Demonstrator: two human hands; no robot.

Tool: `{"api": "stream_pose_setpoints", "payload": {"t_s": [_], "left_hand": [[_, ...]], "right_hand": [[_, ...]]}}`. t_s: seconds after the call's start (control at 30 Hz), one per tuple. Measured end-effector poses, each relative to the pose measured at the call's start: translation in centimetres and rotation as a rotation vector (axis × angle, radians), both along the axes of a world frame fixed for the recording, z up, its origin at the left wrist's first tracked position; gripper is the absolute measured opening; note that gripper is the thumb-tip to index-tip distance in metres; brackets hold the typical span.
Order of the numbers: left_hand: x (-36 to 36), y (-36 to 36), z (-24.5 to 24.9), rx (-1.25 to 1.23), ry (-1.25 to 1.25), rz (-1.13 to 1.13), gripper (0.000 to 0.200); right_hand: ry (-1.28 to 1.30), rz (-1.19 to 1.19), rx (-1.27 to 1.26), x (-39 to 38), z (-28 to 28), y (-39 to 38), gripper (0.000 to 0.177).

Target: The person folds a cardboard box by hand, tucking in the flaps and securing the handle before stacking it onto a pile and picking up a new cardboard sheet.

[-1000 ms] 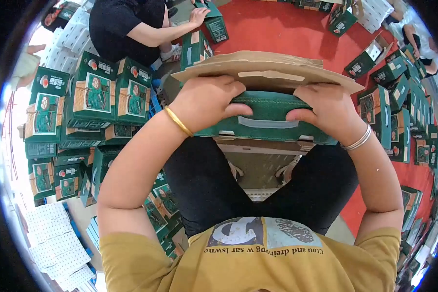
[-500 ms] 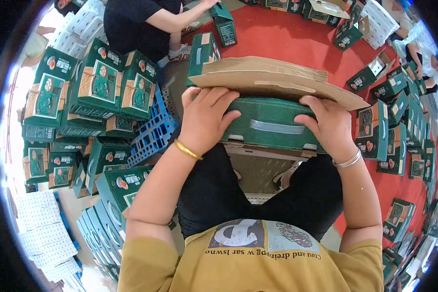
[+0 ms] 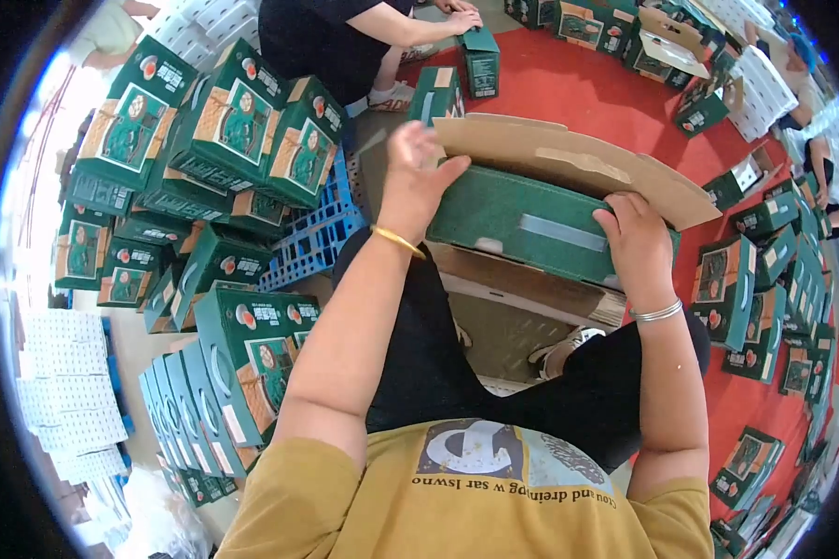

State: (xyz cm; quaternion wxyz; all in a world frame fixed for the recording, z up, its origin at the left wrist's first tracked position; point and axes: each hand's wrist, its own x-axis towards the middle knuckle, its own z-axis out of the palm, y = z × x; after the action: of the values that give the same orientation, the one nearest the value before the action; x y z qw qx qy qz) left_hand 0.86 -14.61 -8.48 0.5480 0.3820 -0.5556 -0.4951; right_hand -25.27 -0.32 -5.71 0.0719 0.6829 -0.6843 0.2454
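Note:
In front of me, a green gift box (image 3: pixel 494 210) with a pale strap handle (image 3: pixel 561 232) is held tilted over my knees. Its brown inner flap (image 3: pixel 578 168) stands raised along the far edge. At the box's left end is my left hand (image 3: pixel 418 182), with a gold bangle on the wrist. Its thumb points across the box corner while the fingers are lifted, apart and blurred. My right hand (image 3: pixel 641 247), with silver bangles below it, grips the right end, thumb on the green face and fingers curled over the edge by the flap.
Printed green boxes (image 3: pixel 219 130) are stacked on a blue plastic pallet (image 3: pixel 317 219) to the left. Flat green cartons (image 3: pixel 182 410) lean nearby. White perforated trays (image 3: pixel 70 382) stand far left. Another person (image 3: pixel 336 42) handles a green box (image 3: pixel 480 65) ahead. More boxes (image 3: pixel 722 275) line the red floor at right.
My left hand has lifted its fingers off the flap. The green box has tilted, its right end now lower, while my right hand keeps hold. The whole view has shifted slightly.

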Motion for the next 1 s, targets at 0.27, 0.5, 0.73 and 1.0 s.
{"api": "stream_pose_setpoints", "payload": {"t_s": [0.27, 0.5, 0.73, 1.0], "left_hand": [[0.0, -1.4, 0.0, 0.446, 0.005, -0.293, 0.029], [-0.2, -2.3, -0.2, 0.541, 0.055, -0.319, 0.03], [0.4, -4.7, -1.3, 0.542, -0.034, -0.386, 0.028], [0.0, -3.0, 0.5, 0.67, 0.178, -0.505, 0.038]], "right_hand": [[0.068, 0.102, -0.296, -0.9, 1.6, 2.1, 0.021], [-1.318, -0.176, -0.063, -7.2, -1.4, 1.2, 0.046], [-1.541, -0.244, 0.146, -7.7, -0.8, -0.4, 0.03], [-1.694, -0.216, 0.108, -7.1, -1.1, 0.9, 0.027]]}}
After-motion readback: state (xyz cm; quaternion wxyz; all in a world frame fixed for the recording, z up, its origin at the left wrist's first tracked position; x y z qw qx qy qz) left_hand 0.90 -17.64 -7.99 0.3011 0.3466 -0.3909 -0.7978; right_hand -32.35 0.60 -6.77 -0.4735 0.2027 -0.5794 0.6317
